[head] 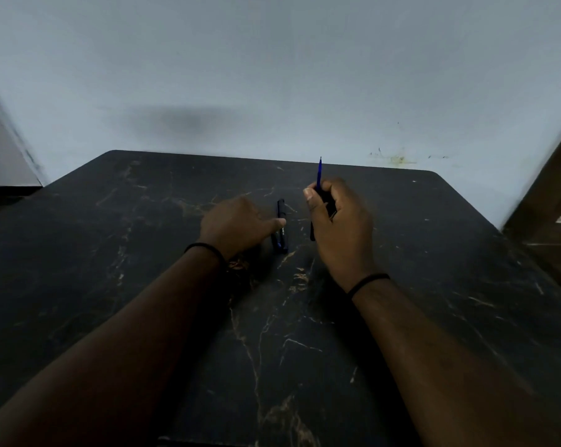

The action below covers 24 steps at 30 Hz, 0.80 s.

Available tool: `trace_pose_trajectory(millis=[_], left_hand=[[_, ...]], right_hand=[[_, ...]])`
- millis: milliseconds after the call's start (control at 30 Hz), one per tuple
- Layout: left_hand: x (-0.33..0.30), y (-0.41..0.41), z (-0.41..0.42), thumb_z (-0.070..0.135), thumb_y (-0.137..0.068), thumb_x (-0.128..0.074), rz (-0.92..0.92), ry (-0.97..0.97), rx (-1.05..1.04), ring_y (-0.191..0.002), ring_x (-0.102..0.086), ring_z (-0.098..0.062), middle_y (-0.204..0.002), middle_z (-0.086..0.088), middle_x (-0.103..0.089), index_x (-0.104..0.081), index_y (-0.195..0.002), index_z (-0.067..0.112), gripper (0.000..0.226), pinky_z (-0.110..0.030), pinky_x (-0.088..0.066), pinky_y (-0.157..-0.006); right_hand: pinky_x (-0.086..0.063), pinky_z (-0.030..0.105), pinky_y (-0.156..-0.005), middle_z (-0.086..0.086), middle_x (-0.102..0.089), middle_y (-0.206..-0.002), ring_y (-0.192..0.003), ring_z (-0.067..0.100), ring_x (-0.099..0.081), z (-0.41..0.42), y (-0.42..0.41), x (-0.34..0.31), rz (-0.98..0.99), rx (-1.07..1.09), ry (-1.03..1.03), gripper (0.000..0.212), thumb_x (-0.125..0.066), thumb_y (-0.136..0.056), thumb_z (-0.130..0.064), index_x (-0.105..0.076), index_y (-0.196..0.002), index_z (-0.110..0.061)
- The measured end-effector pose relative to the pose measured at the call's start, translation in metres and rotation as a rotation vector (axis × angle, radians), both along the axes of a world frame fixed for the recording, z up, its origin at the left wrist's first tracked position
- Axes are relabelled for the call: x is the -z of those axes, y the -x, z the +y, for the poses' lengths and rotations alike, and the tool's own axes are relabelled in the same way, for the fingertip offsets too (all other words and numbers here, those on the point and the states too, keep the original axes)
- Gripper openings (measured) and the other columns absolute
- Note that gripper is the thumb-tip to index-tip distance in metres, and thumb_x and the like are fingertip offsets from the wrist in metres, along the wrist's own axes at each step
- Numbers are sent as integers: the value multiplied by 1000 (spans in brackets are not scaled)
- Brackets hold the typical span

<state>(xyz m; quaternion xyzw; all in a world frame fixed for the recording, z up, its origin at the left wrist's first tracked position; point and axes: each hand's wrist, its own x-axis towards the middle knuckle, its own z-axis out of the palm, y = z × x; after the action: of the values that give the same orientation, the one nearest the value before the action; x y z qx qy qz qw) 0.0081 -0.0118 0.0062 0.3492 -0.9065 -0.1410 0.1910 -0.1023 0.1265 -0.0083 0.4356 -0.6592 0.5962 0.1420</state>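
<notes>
My right hand grips a pen part, its thin blue refill sticking up past my fingers and a dark end showing below my palm. A dark pen barrel lies on the black marbled table just left of that hand. My left hand rests on the table beside this barrel, thumb touching it near its middle. Whether the other left fingers hold anything is hidden under the hand.
A pale wall stands right behind the table's far edge. A brown wooden panel rises at the right side. Something small and reddish lies under my left wrist.
</notes>
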Motion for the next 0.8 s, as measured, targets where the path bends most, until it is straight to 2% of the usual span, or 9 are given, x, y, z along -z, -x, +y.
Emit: trace_pose_trajectory(millis=[200, 367, 433, 500, 567, 633, 700, 800], left_hand=[[-2, 1, -2, 59, -81, -68, -95, 3, 29, -54, -50, -12, -59, 2, -58, -62, -61, 16, 47, -22, -36, -55], [-7, -4, -5, 51, -80, -70, -90, 8, 21, -60, -55, -13, -63, 3, -61, -63, -64, 16, 39, -22, -41, -57], [-9, -4, -2, 48, -81, -67, -99, 73, 8, -60, -54, -13, -61, 4, -57, -60, -63, 16, 37, -22, -38, -55], [-11, -2, 4, 47, -81, -64, -139, 140, 9, -62, -53, -16, -61, 4, -51, -53, -60, 18, 38, -26, -47, -61], [-12, 1, 11, 47, -82, -62, -195, 171, 7, -68, -54, -20, -65, 3, -48, -47, -61, 21, 37, -35, -56, -72], [-12, 3, 15, 45, -84, -61, -221, 195, -24, -71, -55, -21, -67, 2, -48, -45, -62, 21, 36, -34, -54, -70], [-10, 5, 14, 43, -86, -61, -163, 210, -49, -66, -52, -20, -63, 3, -45, -44, -59, 20, 39, -30, -45, -63], [-7, 4, 9, 36, -92, -60, 167, 1, -7, -48, -44, -13, -49, 3, -45, -51, -53, 14, 46, -24, -37, -50]], right_hand=[[-49, 23, -64, -8, -62, -86, -73, 4, -56, -1, 0, 1, 0, 9, -5, 17, -57, -99, -37, -64, -100, -21], [-45, 21, -64, -9, -60, -85, -70, 4, -53, 0, 0, 2, -18, 5, -7, 14, -58, -99, -36, -63, -99, -22], [-49, 26, -65, -8, -61, -85, -71, 7, -55, 0, 0, 2, -25, -3, -11, 14, -58, -99, -35, -63, -99, -22], [-51, 31, -64, -5, -63, -85, -72, 12, -58, 0, 0, 2, -23, -4, -17, 16, -57, -99, -36, -63, -99, -21], [-51, 30, -64, -4, -63, -85, -73, 13, -59, -1, 0, 2, -9, 4, -21, 17, -57, -99, -37, -63, -99, -21], [-49, 28, -64, -5, -63, -85, -74, 12, -59, -2, 0, 3, 4, 17, -28, 16, -56, -99, -39, -63, -98, -24], [-50, 29, -66, -4, -64, -86, -75, 12, -59, -2, 1, 4, 14, 23, -33, 17, -56, -98, -40, -64, -98, -26], [-53, 33, -71, -4, -65, -90, -79, 11, -60, -4, 3, 7, 44, 18, -49, 19, -56, -97, -41, -67, -103, -27]])
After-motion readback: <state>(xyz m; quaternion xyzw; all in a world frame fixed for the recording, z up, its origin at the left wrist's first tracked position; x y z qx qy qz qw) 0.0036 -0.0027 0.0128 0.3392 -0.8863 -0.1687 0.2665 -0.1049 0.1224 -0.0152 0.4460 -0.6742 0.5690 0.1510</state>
